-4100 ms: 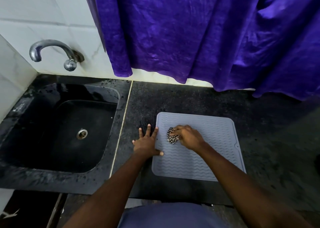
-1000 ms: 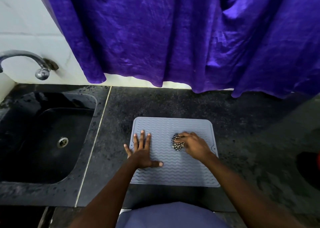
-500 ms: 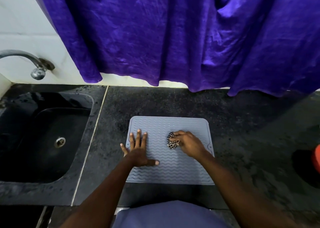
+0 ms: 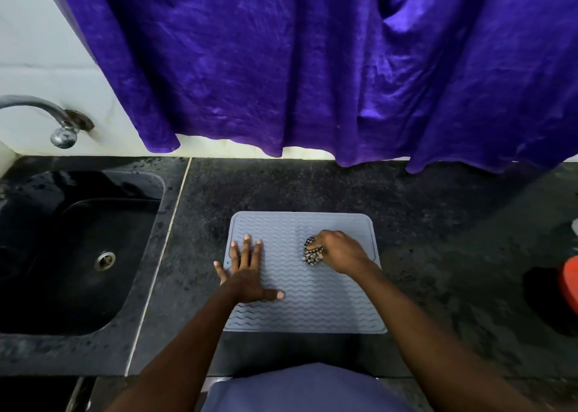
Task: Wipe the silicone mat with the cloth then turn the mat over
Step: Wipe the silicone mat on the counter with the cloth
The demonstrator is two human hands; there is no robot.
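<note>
Head camera looks down on my two hands at the grey mat (image 4: 316,308), which lies flat on the dark counter (image 4: 281,186), to the right of the black sink (image 4: 78,255) and nearer to me than the purple curtain (image 4: 312,67). My left hand (image 4: 247,274) is spread flat with straight fingers, pressing the mat's left part, the little finger resting off the left edge on the counter. My right hand (image 4: 339,250) is clenched around a bunched checked cloth (image 4: 312,255), pushing it onto the ribs toward the mat's far right. I judge the wiping is under way and the turning over not yet begun. The mat looks thin, light and floppy, with wavy ribs that give grip. It probably clings to the stone, so it should sag and fold rather than flip like a board. I would take it by a rounded near corner, peel that up first, then lift with both hands well apart.
</note>
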